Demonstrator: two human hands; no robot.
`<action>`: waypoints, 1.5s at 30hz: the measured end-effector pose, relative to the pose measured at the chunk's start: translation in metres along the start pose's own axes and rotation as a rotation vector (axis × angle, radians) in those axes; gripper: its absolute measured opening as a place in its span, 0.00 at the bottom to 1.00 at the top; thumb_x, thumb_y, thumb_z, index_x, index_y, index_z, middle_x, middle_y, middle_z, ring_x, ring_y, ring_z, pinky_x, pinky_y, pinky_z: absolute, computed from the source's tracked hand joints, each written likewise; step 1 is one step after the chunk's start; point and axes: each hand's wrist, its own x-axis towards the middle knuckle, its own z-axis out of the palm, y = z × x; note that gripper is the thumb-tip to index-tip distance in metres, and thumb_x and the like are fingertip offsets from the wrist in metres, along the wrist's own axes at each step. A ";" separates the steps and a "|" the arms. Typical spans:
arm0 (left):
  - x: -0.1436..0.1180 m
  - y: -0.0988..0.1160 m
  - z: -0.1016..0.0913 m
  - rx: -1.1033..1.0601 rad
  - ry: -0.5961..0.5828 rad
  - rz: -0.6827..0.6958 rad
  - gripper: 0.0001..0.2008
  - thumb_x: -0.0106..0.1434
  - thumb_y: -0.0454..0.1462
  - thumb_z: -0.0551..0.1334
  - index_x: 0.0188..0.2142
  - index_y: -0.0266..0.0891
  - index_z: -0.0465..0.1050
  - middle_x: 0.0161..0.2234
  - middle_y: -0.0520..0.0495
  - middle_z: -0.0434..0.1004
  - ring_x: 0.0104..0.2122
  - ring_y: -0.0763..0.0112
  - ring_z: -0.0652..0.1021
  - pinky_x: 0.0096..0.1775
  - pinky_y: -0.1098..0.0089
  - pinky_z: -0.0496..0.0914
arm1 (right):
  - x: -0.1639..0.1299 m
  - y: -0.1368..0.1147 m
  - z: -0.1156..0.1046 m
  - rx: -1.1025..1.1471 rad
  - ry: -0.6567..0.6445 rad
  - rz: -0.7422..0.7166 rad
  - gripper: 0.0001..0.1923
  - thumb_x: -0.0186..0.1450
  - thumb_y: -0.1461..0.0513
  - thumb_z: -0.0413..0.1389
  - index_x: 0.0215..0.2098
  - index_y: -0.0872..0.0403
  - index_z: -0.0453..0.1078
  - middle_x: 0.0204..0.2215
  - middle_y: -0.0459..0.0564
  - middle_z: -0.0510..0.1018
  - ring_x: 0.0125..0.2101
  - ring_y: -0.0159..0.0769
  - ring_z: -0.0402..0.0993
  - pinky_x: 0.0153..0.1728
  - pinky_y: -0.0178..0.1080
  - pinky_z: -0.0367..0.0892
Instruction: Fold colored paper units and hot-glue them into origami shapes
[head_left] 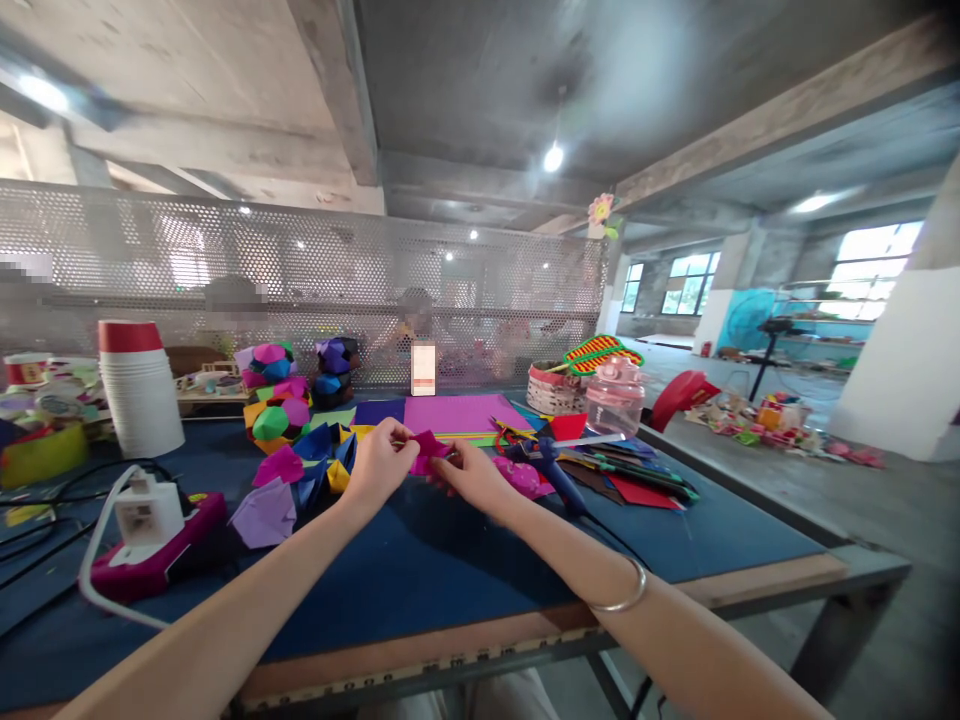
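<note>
Paper (429, 450), magenta and angular at its edges, is at the centre of the frame, held above a table (465, 580) with a smooth, matte, dark blue top and a pale edge strip. Behind it, a flat purple sheet (465, 412) lies over other coloured layers. Left of centre are crisp folded pieces: a faceted lilac piece (264, 515), a blue piece (315, 475) and rounded, many-sided balls (277, 420) in orange, green and pink. At the left of the frame, tapering white cups (141, 400) nest in a tall stack under a red top; below them sits a glossy magenta power strip (157, 550) with a boxy white adapter (148, 515). Right of centre lies a dark blue glue gun (556, 472), near a clear pink-tinted bottle (615, 400) and a woven basket (555, 388). Perforated metal panelling (315, 250) spans the background.

The left hand (381, 462) has its thumb and fingers together, clamped on the paper's left side. The right hand (474, 472) pinches its right side, thumb on top; its lower fingers curl beneath, partly hidden. A smooth silvery bangle (634, 590) rings the right forearm.
</note>
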 end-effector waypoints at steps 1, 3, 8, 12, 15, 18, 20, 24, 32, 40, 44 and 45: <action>0.000 -0.001 0.001 -0.016 -0.019 -0.009 0.04 0.50 0.33 0.57 0.28 0.38 0.67 0.25 0.51 0.73 0.26 0.72 0.74 0.29 0.73 0.65 | 0.000 -0.001 -0.001 -0.015 0.031 -0.013 0.07 0.62 0.59 0.52 0.35 0.55 0.65 0.23 0.46 0.75 0.22 0.31 0.70 0.22 0.31 0.60; -0.001 -0.001 0.003 -0.056 -0.066 -0.002 0.06 0.47 0.31 0.57 0.29 0.38 0.66 0.25 0.52 0.72 0.25 0.73 0.73 0.28 0.74 0.65 | -0.001 -0.003 -0.004 -0.103 0.135 -0.078 0.03 0.60 0.62 0.52 0.32 0.55 0.64 0.22 0.45 0.74 0.22 0.31 0.69 0.24 0.32 0.60; -0.006 0.004 0.007 -0.213 -0.244 0.026 0.15 0.46 0.28 0.56 0.36 0.37 0.67 0.28 0.51 0.72 0.27 0.73 0.74 0.31 0.73 0.68 | -0.002 -0.005 -0.010 -0.224 0.204 -0.223 0.05 0.58 0.66 0.50 0.34 0.54 0.65 0.24 0.44 0.73 0.25 0.31 0.68 0.27 0.32 0.59; -0.007 0.004 0.008 -0.261 -0.325 0.030 0.14 0.51 0.33 0.59 0.39 0.36 0.69 0.33 0.48 0.73 0.29 0.71 0.76 0.32 0.71 0.71 | -0.001 -0.004 -0.011 -0.233 0.146 -0.286 0.04 0.58 0.66 0.50 0.33 0.54 0.65 0.24 0.44 0.72 0.25 0.31 0.66 0.27 0.31 0.57; -0.005 0.001 0.007 -0.258 -0.276 0.106 0.09 0.54 0.35 0.58 0.35 0.35 0.71 0.33 0.45 0.75 0.34 0.68 0.76 0.36 0.70 0.71 | 0.000 -0.003 -0.011 -0.220 0.115 -0.308 0.05 0.58 0.66 0.50 0.33 0.54 0.65 0.25 0.44 0.72 0.26 0.31 0.66 0.28 0.31 0.58; -0.002 0.000 0.005 -0.229 -0.263 0.124 0.08 0.54 0.34 0.58 0.33 0.34 0.72 0.33 0.45 0.76 0.34 0.68 0.76 0.36 0.70 0.71 | -0.001 -0.003 -0.010 -0.196 0.101 -0.306 0.06 0.59 0.66 0.50 0.35 0.55 0.66 0.25 0.44 0.73 0.26 0.31 0.67 0.28 0.32 0.58; -0.001 0.000 0.004 -0.223 -0.249 0.116 0.08 0.53 0.34 0.59 0.32 0.34 0.73 0.32 0.45 0.76 0.33 0.69 0.76 0.35 0.71 0.71 | -0.001 -0.004 -0.009 -0.171 0.093 -0.292 0.06 0.59 0.66 0.51 0.36 0.55 0.66 0.25 0.44 0.73 0.26 0.31 0.67 0.28 0.32 0.59; -0.001 0.003 0.002 -0.261 -0.226 0.079 0.07 0.52 0.34 0.60 0.31 0.33 0.74 0.30 0.45 0.76 0.30 0.70 0.76 0.33 0.72 0.70 | -0.001 -0.007 -0.009 -0.084 0.084 -0.257 0.08 0.60 0.63 0.51 0.39 0.55 0.65 0.23 0.43 0.71 0.24 0.31 0.66 0.27 0.32 0.58; -0.003 0.006 0.002 -0.365 -0.252 -0.051 0.09 0.49 0.35 0.62 0.30 0.32 0.73 0.25 0.49 0.74 0.21 0.76 0.71 0.24 0.76 0.65 | -0.002 -0.009 -0.010 0.073 0.049 -0.292 0.06 0.58 0.66 0.51 0.35 0.54 0.64 0.23 0.41 0.70 0.24 0.29 0.64 0.27 0.31 0.58; -0.006 0.010 0.000 -0.466 -0.286 -0.182 0.08 0.44 0.35 0.62 0.27 0.33 0.71 0.22 0.52 0.71 0.20 0.76 0.71 0.23 0.75 0.66 | 0.000 -0.010 -0.010 0.124 -0.024 -0.331 0.03 0.57 0.68 0.49 0.27 0.54 0.62 0.21 0.40 0.65 0.24 0.27 0.59 0.26 0.30 0.55; -0.009 0.016 -0.001 -0.480 -0.318 -0.272 0.09 0.43 0.35 0.62 0.26 0.33 0.70 0.20 0.52 0.70 0.19 0.77 0.70 0.21 0.75 0.65 | -0.001 -0.009 -0.013 0.007 -0.039 -0.380 0.05 0.57 0.69 0.48 0.25 0.55 0.62 0.21 0.39 0.63 0.23 0.26 0.57 0.26 0.29 0.53; -0.009 0.016 -0.001 -0.480 -0.323 -0.281 0.09 0.43 0.36 0.62 0.27 0.33 0.70 0.20 0.52 0.70 0.19 0.76 0.70 0.21 0.75 0.65 | -0.001 -0.009 -0.014 -0.024 -0.037 -0.393 0.06 0.57 0.69 0.48 0.25 0.55 0.62 0.20 0.39 0.62 0.23 0.26 0.57 0.26 0.29 0.53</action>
